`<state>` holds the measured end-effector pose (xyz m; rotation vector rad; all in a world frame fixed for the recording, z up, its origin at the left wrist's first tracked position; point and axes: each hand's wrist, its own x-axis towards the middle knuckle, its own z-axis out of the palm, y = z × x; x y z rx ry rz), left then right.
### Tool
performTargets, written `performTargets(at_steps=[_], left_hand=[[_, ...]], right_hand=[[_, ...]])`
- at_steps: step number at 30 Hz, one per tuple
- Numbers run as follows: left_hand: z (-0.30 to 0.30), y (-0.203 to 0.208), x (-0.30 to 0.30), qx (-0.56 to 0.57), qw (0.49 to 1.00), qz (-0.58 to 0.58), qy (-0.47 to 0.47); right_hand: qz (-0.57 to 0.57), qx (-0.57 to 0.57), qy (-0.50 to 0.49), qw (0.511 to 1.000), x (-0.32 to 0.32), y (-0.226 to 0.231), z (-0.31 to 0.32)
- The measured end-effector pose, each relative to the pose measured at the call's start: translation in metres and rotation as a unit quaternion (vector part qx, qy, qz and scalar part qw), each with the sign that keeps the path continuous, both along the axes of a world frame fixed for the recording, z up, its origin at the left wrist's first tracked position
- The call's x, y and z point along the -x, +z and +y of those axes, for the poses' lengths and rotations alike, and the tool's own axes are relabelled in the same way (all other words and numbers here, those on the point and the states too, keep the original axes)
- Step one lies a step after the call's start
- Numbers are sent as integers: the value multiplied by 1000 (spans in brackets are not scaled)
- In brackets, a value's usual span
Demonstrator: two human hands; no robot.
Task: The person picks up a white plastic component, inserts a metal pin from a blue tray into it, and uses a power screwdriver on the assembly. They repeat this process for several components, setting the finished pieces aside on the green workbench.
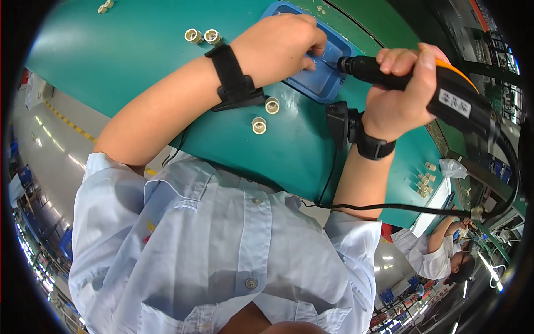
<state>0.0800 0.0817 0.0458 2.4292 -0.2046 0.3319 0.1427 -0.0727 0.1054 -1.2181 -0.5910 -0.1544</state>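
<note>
My right hand [405,89] is wrapped round a black and orange electric screwdriver [384,72], its thin bit pointing left over a blue plastic tray [334,86]. Above that same tray is my left hand [283,47], fingers bent and thumb apart from the forefinger, with nothing visible between them. The tray's contents are mostly hidden or too small to make out. Close to my left wrist stand hollow, round cream fittings: a pair [202,37] on its far side, one fitting [272,106] and another fitting [259,126] on the near side. Black straps with small devices circle both wrists.
A black cable [411,208] runs from the screwdriver across my right forearm. On the green tabletop [133,50], more cream fittings [425,181] cluster at right beside a clear plastic bag [453,168]. Another person [431,250] sits farther right. Two small pieces [105,6] lie far left.
</note>
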Motion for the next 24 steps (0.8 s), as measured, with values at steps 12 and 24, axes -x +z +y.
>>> performTargets(at_steps=[12, 24], left_hand=[[-1, 9, 13, 177, 980, 16, -86], [-3, 21, 50, 299, 948, 69, -83]], right_hand=[[-22, -64, 197, 978, 30, 39, -29], [6, -72, 279, 958, 56, 61, -43]])
